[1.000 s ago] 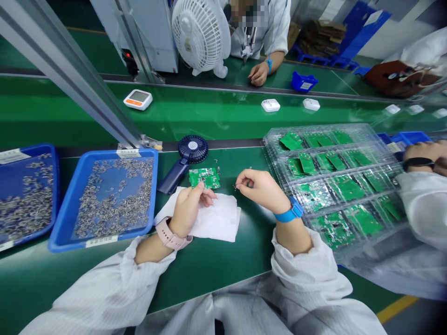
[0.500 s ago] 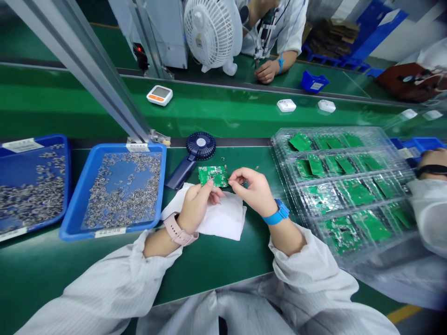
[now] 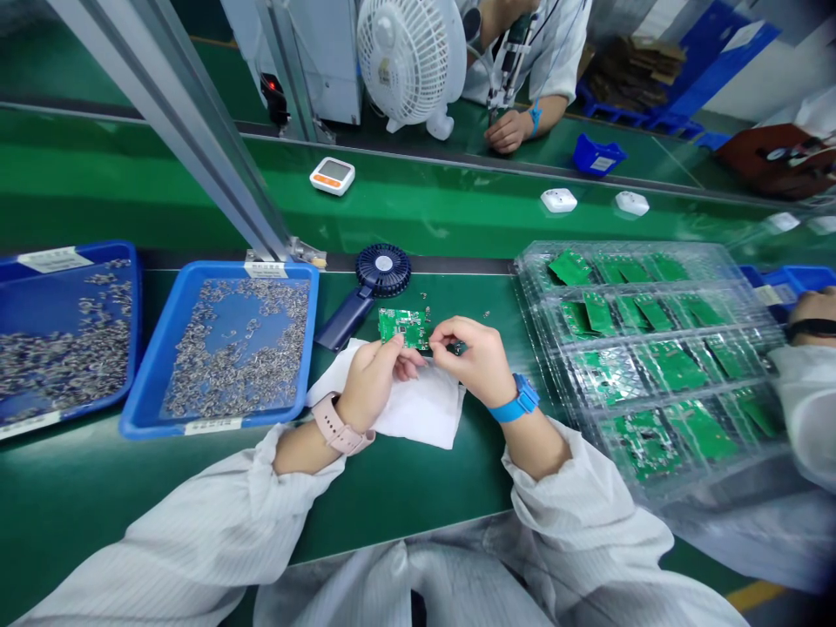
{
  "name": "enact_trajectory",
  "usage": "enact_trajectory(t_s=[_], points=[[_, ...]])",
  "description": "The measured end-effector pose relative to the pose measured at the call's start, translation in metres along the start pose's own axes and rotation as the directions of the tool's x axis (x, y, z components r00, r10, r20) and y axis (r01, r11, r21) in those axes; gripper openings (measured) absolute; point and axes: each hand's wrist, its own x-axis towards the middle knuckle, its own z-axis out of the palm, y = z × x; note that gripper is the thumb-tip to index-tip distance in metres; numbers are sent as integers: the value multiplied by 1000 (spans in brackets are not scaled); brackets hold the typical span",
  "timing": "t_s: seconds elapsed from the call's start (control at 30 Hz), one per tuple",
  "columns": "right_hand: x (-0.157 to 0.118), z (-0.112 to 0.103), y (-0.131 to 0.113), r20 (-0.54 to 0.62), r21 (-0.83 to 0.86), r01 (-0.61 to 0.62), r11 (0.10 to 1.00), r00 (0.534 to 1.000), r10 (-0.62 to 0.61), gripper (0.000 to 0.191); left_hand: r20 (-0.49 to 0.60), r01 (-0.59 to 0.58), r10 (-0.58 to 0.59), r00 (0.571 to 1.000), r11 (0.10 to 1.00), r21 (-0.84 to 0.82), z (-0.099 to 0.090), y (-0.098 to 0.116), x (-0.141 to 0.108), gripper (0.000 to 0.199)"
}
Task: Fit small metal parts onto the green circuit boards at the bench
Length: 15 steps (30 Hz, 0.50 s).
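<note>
A green circuit board with small components is held by my left hand, the thumb lying on its front edge. At the board's right edge, the fingertips of my right hand are pinched together; whatever sits between them is too small or hidden to name. Below both hands a folded white cloth lies on the green table. A few tiny metal parts are scattered just behind the board. Close behind on the left lies a dark blue handheld fan.
Two blue trays of small metal parts stand at the left. A clear plastic tray of circuit boards stands at the right. Behind are a metal post, a belt with a small white timer, a white fan and a co-worker's hand.
The whole view has shifted slightly, so most things appear a little farther right. My hands keep nearly the same hold at the board.
</note>
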Motion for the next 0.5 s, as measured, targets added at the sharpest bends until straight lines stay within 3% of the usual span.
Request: enact_trajectory(t_s=[0.33, 0.5], points=[[-3, 5, -1, 6, -158, 145, 977, 989, -146, 15, -44, 1, 0, 999, 1000, 17, 1, 3, 0, 46], [-2, 5, 0, -18, -93, 131, 987, 991, -133, 14, -49, 11, -11, 999, 1000, 3, 1, 3, 1, 46]])
